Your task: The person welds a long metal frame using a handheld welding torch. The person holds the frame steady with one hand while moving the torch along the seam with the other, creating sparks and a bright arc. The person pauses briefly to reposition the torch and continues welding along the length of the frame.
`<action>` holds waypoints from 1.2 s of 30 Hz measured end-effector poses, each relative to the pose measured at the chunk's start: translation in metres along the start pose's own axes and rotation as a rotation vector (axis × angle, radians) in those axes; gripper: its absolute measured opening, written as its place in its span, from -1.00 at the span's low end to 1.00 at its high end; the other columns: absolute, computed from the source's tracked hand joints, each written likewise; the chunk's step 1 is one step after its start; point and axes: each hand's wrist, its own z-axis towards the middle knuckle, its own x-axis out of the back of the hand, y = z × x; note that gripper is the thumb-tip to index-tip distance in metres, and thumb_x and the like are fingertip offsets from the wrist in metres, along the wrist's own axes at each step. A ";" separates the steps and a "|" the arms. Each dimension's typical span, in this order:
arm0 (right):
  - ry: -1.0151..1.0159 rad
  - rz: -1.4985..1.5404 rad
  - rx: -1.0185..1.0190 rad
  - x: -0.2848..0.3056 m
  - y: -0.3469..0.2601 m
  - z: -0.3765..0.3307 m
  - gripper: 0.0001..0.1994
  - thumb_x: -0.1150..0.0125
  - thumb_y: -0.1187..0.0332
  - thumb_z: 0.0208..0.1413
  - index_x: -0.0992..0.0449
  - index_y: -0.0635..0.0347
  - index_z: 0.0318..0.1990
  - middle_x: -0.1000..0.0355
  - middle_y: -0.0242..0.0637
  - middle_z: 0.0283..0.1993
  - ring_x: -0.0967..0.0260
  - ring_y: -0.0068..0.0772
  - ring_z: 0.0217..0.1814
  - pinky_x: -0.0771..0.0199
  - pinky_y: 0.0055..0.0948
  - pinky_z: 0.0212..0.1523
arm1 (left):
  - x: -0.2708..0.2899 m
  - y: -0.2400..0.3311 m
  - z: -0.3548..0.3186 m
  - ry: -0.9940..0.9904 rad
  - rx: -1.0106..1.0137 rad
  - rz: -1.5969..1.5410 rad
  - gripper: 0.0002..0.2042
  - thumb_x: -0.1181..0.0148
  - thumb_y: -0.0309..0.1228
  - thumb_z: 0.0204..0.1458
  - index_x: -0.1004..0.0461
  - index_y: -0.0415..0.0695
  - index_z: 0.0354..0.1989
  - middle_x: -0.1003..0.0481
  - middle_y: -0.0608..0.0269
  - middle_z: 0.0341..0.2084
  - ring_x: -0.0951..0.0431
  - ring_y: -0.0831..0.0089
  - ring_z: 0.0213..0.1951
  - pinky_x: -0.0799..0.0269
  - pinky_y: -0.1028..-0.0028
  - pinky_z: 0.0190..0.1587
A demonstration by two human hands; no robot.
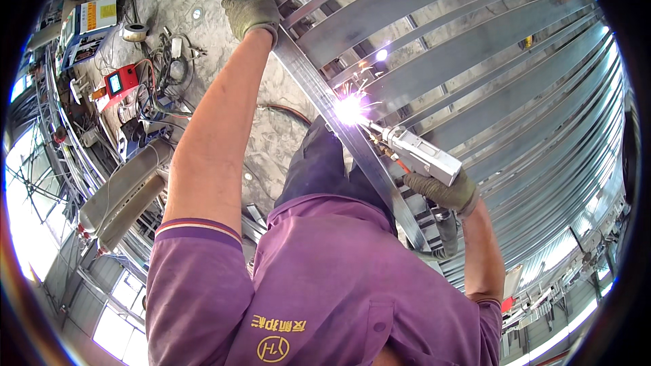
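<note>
My right hand (pixel 444 190), in a grey-green work glove, is wrapped round a silver-grey handheld welding gun (pixel 426 154). The gun's tip points left at a long metal rail (pixel 305 73), where a bright white-violet arc (pixel 350 110) throws sparks and hides the spot beneath. Farther up the same rail, my left hand (pixel 252 13) is closed on its edge, also gloved. Many flat metal bars (pixel 393 3) run off to the right from the rail, side by side with gaps between them.
Left on the concrete floor (pixel 203 41) are a red device with a screen (pixel 122 81), a white-and-blue machine (pixel 95 17), a roll of tape (pixel 135 32) and tangled cables (pixel 173 61). A grey padded seat-like thing (pixel 125 190) stands nearer. A hose (pixel 288 112) lies beyond my legs.
</note>
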 end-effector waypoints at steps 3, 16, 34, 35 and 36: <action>0.007 -0.015 -0.033 0.001 0.000 -0.001 -0.45 -0.66 0.29 0.24 -0.61 0.24 0.32 -0.74 -0.33 -0.09 -0.64 -0.61 -0.16 -0.71 -0.45 -0.13 | -0.002 -0.001 0.000 0.005 0.000 0.009 -0.12 -0.23 0.21 0.29 -0.30 -0.47 0.39 -0.52 -0.42 0.30 -0.59 -0.24 0.31 -0.47 0.03 0.39; 0.051 -0.057 -0.024 0.003 0.008 -0.003 -0.42 -0.72 0.23 0.16 -0.65 0.24 0.28 -0.75 -0.29 -0.03 -0.66 -0.58 -0.07 -0.73 -0.44 -0.05 | -0.006 -0.006 0.006 0.038 -0.039 0.032 -0.16 -0.25 0.20 0.26 -0.35 -0.47 0.29 -0.61 -0.39 0.15 -0.66 -0.22 0.20 -0.53 0.04 0.30; 0.042 0.076 -0.108 0.003 0.006 -0.011 -0.41 -0.72 0.28 0.16 -0.64 0.25 0.31 -0.73 -0.31 0.01 -0.61 -0.63 -0.05 -0.70 -0.47 -0.05 | -0.003 -0.001 0.002 0.014 -0.029 0.025 -0.09 -0.26 0.24 0.26 -0.34 -0.51 0.34 -0.57 -0.45 0.23 -0.62 -0.24 0.27 -0.49 0.05 0.35; 0.045 0.074 -0.100 0.003 0.006 -0.011 -0.41 -0.72 0.28 0.16 -0.64 0.25 0.31 -0.73 -0.31 0.00 -0.61 -0.63 -0.06 -0.70 -0.47 -0.05 | -0.003 -0.002 0.003 0.006 -0.035 0.015 -0.09 -0.26 0.24 0.26 -0.32 -0.51 0.36 -0.56 -0.45 0.25 -0.61 -0.24 0.29 -0.48 0.05 0.37; 0.047 0.072 -0.091 0.002 0.007 -0.011 -0.41 -0.72 0.29 0.16 -0.64 0.25 0.31 -0.73 -0.31 -0.01 -0.60 -0.63 -0.07 -0.70 -0.47 -0.06 | -0.003 -0.004 0.004 -0.002 -0.041 0.006 -0.08 -0.25 0.24 0.26 -0.30 -0.51 0.38 -0.54 -0.45 0.27 -0.59 -0.24 0.31 -0.47 0.05 0.38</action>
